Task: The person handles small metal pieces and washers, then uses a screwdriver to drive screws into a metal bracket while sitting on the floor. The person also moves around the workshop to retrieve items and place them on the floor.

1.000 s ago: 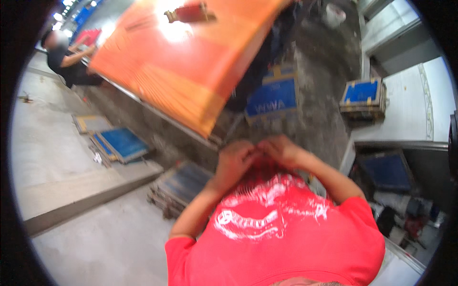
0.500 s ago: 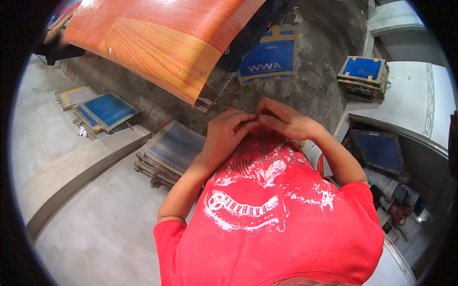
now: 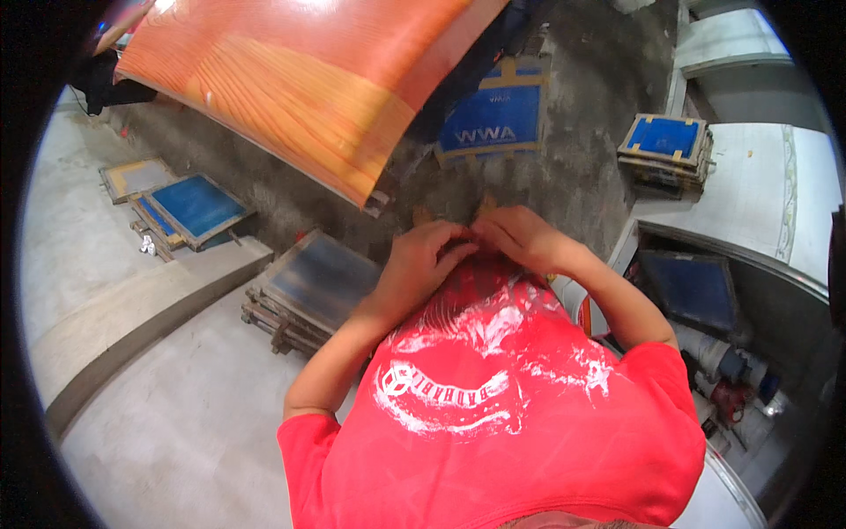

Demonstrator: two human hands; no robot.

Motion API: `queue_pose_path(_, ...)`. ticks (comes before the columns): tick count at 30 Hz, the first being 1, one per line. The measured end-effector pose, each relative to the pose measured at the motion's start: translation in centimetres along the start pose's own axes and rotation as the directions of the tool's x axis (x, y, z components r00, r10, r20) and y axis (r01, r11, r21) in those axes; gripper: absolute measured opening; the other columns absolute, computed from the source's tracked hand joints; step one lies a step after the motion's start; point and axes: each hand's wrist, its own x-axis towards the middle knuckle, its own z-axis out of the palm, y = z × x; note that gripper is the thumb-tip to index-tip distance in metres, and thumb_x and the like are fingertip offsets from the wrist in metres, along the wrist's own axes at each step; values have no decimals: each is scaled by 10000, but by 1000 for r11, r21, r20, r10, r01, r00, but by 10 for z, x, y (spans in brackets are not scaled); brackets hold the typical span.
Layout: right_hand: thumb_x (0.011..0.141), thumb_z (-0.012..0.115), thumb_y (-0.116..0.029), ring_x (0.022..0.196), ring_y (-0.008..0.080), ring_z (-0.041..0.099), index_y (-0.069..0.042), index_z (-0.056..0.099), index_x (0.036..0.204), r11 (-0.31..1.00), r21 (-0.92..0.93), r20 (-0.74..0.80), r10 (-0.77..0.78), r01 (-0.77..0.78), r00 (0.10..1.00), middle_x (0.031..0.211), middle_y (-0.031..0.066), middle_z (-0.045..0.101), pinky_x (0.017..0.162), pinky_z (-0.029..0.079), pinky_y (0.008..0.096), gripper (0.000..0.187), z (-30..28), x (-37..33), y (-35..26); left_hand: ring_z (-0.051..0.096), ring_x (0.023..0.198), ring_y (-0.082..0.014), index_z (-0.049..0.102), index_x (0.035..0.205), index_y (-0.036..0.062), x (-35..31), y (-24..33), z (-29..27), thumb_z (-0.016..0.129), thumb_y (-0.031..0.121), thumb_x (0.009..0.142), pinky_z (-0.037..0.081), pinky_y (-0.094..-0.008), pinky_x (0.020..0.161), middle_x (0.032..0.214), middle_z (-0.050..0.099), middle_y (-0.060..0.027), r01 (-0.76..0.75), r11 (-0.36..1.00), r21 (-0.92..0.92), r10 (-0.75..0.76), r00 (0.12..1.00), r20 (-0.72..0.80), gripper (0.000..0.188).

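Note:
My left hand (image 3: pixel 416 263) and my right hand (image 3: pixel 526 238) meet in front of my waist, at the far edge of the red shirt (image 3: pixel 520 441) with white print on its front. Both have curled fingers, and the fingertips come close together by the dark, shadowed hem. Whatever lies between them, whether cloth or a small thing, is hidden by the fingers. Just ahead and to the left, the corner of a table with an orange wood-grain top (image 3: pixel 291 97) stands apart from my hands.
Stacked framed screens (image 3: pixel 322 273) lie left of my left forearm, beside a low concrete ledge (image 3: pixel 167 304). More blue screens (image 3: pixel 198 209) rest farther left. Ahead, a blue framed panel (image 3: pixel 493 119) stands on the dark floor. At right are another screen stack (image 3: pixel 665 137) and an open recess holding a dark screen (image 3: pixel 687 286).
Both hands have dropped slightly toward my body, still close together. The view has shifted a little. Toes of my feet now show beyond the hands.

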Motion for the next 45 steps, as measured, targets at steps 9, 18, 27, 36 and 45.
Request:
queue_pose_path(9, 1016, 437, -292, 954, 392, 554, -28, 563, 1076, 990, -139, 24, -23, 26, 999, 1012, 200, 562, 824, 442, 416, 299, 2, -2, 5, 655, 865, -357, 677, 989, 13, 3, -5, 2, 660, 214, 880, 510, -406, 756, 943, 675, -175, 16, 1000, -13, -15, 999, 44, 229)
queue_pose_path(18, 1017, 457, -270, 913, 326, 572, -13, 556, 1060, 997, -70, 30, 47, -45, 998, 975, 182, 579, 805, 443, 393, 279, 6, 5, 14, 653, 853, -358, 677, 964, 17, 4, -9, 4, 663, 226, 875, 505, -411, 745, 907, 676, -177, -44, 998, 36, 43, 998, 43, 228)
queue_pose_path(27, 1017, 463, -256, 824, 301, 565, -26, 576, 1006, 995, 8, 35, 103, -103, 994, 909, 179, 597, 755, 451, 384, 257, 5, 0, 12, 661, 854, -347, 678, 958, 3, 4, -15, 8, 667, 210, 874, 506, -404, 749, 913, 682, -175, -33, 999, -10, 34, 999, 35, 224)
queue_pose_path(36, 1019, 437, -312, 819, 364, 622, -18, 616, 995, 1000, 17, -27, -7, 8, 1000, 891, 214, 640, 776, 481, 419, 345, 6, 1, 11, 660, 846, -348, 685, 971, 11, 2, -12, 8, 673, 222, 869, 506, -401, 745, 903, 681, -175, -36, 999, 3, 36, 999, 17, 234)
queue_pose_path(45, 1006, 465, -317, 803, 282, 599, -6, 607, 964, 999, 47, -22, -5, 6, 1000, 874, 173, 625, 760, 470, 379, 345, 4, -2, 16, 672, 846, -336, 695, 995, 26, 0, -7, 7, 676, 233, 870, 517, -386, 738, 918, 686, -174, 25, 999, -34, -24, 999, 37, 242)
